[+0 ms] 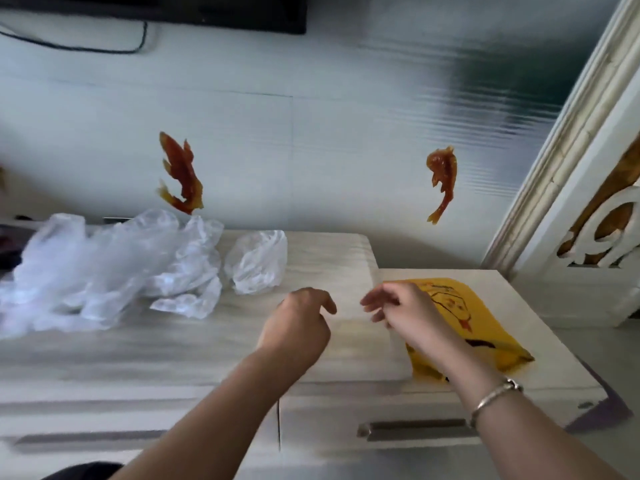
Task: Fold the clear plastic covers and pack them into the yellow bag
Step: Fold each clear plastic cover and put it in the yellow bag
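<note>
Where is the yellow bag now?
The yellow bag lies flat on the lower cabinet top, on the right, partly under the right hand.

I see a pale wood-grain cabinet top (194, 344) with a lower white side unit (540, 344) touching its right end. Below are 2 drawer fronts, each with a grey bar handle (412, 430). On the pale wall behind I count 2 orange fish decorations (181, 174) (440, 183). A black cable (79, 46) hangs under a dark screen (173, 12) at top left. A carved white frame (571, 140) stands at right.
</note>
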`<state>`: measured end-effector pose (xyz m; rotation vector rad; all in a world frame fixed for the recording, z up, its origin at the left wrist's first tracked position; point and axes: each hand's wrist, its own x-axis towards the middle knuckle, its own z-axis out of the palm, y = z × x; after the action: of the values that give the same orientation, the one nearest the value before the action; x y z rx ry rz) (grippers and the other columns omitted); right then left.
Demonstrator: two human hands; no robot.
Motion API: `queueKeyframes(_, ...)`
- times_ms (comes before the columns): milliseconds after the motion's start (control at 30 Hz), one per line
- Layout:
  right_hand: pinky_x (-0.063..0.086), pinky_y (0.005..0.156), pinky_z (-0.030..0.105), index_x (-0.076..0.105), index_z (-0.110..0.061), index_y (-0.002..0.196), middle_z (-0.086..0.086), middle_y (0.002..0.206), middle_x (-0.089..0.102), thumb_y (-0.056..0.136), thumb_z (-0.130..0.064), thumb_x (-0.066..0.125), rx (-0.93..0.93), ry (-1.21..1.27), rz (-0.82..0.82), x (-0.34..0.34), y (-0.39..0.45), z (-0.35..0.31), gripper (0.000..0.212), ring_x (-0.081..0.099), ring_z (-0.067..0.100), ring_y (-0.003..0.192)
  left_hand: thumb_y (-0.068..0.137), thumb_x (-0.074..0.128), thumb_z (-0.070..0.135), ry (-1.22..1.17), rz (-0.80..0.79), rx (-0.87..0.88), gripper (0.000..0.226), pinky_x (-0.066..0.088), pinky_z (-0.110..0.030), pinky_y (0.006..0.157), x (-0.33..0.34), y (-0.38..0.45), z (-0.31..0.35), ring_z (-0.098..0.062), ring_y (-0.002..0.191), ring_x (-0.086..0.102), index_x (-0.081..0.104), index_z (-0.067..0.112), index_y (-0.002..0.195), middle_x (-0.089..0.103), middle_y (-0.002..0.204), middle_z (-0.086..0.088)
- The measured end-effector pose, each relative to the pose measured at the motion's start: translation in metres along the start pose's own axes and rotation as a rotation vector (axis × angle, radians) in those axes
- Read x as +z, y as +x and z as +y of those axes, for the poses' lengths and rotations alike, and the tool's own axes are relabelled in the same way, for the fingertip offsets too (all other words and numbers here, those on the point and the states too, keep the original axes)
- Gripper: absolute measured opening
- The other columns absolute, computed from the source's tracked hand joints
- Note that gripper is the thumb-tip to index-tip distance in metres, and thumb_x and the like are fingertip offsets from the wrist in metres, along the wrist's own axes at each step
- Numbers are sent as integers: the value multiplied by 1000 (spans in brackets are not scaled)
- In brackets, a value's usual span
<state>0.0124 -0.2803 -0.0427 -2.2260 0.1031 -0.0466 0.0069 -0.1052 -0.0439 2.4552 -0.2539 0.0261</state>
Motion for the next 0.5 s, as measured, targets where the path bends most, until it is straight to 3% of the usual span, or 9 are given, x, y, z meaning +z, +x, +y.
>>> queueKeyframes(100, 47, 63, 21, 67, -30, 80, -7, 101, 69, 86, 5, 39, -111, -57, -74, 38, 11, -23, 46, 65, 15, 84, 83, 41, 1, 20, 88, -110, 40, 51, -32, 82, -29, -6, -29, -22, 96, 62, 68, 25, 100, 62, 115, 3)
queueKeyframes(200, 37, 78, 14, 69, -26, 99, -4, 125, 56, 87, 5, 41, -191, -94, -136, 66, 18, -42, 44, 50, 10, 120, 81, 42, 1, 43, 116, -182, 41, 49, -29, 81, -48, -10, -49, -22, 100, 61, 67, 24, 103, 61, 117, 3)
queueKeyframes(267, 27, 90, 8, 67, -24, 111, -3, 132, 49, 84, 7, 43, -244, -62, -171, 85, 24, -52, 48, 37, 9, 132, 79, 41, -1, 39, 119, -219, 42, 50, -30, 79, -58, -12, -61, -25, 95, 62, 66, 23, 103, 62, 113, 0)
queueKeyframes(367, 33, 82, 0, 61, -32, 118, -9, 132, 48, 83, 7, 46, -184, 133, -247, 107, 37, -60, 54, 42, 7, 127, 79, 42, -1, 35, 120, -262, 42, 50, -29, 76, -67, -14, -74, -26, 92, 62, 65, 21, 105, 61, 111, -2)
queueKeyframes(433, 37, 81, 6, 57, -31, 127, -7, 138, 49, 84, 6, 48, -105, 267, -280, 119, 46, -63, 57, 47, 3, 118, 79, 41, -2, 14, 112, -273, 42, 51, -31, 77, -71, -13, -82, -27, 91, 62, 65, 19, 107, 60, 113, -2)
queueKeyframes(500, 35, 90, 13, 51, -20, 136, -4, 138, 49, 88, 6, 47, -24, 390, -283, 124, 51, -65, 55, 45, 1, 117, 79, 41, -2, -20, 99, -277, 44, 53, -34, 78, -73, -11, -85, -26, 91, 62, 63, 19, 111, 58, 117, -3)
